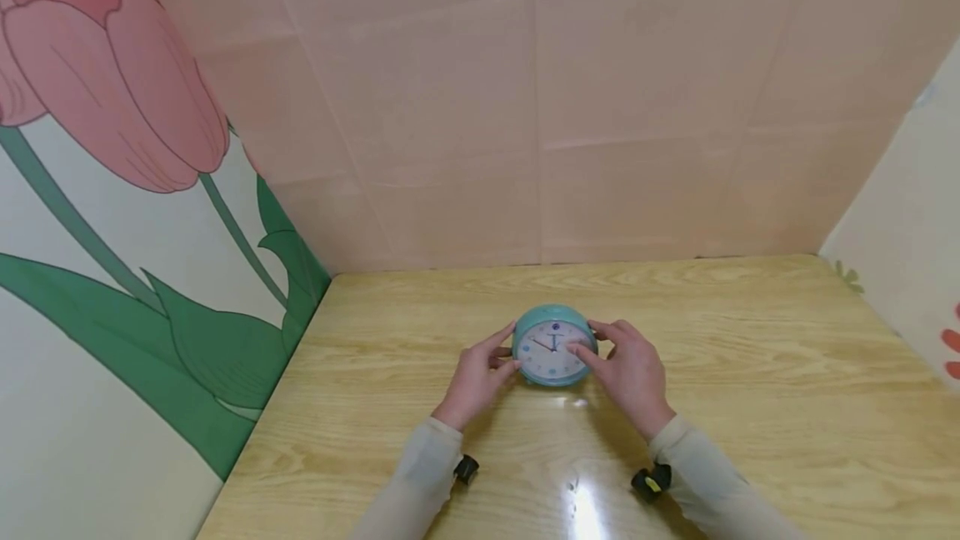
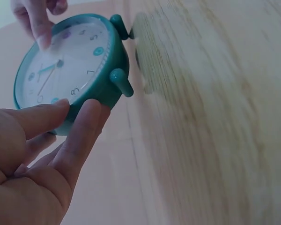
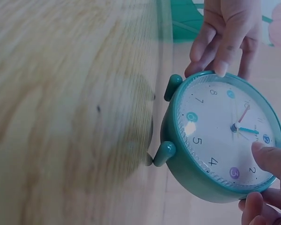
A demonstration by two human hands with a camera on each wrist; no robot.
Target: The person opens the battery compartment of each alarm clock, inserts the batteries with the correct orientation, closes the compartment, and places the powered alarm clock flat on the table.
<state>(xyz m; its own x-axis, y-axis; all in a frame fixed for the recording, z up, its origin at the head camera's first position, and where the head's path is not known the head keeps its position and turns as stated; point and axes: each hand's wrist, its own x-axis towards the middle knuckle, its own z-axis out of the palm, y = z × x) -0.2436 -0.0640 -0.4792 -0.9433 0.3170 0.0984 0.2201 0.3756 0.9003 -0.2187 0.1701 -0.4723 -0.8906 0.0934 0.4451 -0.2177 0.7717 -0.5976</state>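
A round teal alarm clock (image 1: 542, 361) with a white dial faces me, tilted slightly back, its two stubby feet close over the table in both wrist views. With thumb and fingers, my left hand (image 1: 476, 380) holds the rim on the left side. My right hand (image 1: 634, 375) holds the opposite side, its thumb (image 3: 269, 159) lying over the dial and its other fingers behind the rim. Numerals and the clock's hands show on the dial (image 2: 79, 68). The back of the clock is hidden.
The clock is over the middle of a glossy wood-grain table (image 1: 375, 332). Behind it rises a pinkish-tan wall covering (image 1: 450, 107). A tulip-patterned panel (image 1: 112, 73) borders the left side, and a pale panel (image 1: 900, 248) the right.
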